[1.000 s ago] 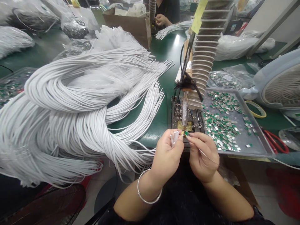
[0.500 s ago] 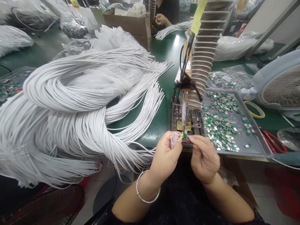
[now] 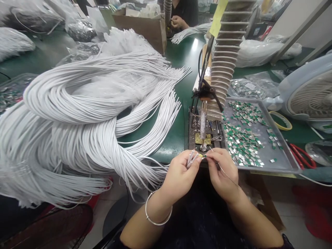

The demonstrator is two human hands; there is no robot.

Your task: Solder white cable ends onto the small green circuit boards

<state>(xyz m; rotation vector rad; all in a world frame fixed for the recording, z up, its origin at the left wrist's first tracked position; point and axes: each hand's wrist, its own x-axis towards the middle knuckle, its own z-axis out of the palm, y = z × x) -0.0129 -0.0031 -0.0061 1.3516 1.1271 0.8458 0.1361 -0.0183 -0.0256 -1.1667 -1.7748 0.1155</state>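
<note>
My left hand (image 3: 181,174) is closed around the ends of a few white cables (image 3: 191,159), fingers curled, thumb near the tips. My right hand (image 3: 223,173) pinches a small green part (image 3: 204,156) against those cable ends, and a thin wire (image 3: 225,172) runs back across that hand. Both hands meet just below the tip of a fixed soldering iron (image 3: 203,126) and its stained stand (image 3: 202,136) at the green table's front edge.
A large heap of white cables (image 3: 77,114) fills the table's left. A grey tray (image 3: 282,162) of small green parts lies to the right, with red scissors (image 3: 302,155), a tape ring (image 3: 281,120) and a fan (image 3: 308,97). Another person's hands (image 3: 177,22) are at the far end.
Both hands have dropped slightly toward me, away from the iron tip, still pinched together on the cable ends and green part.
</note>
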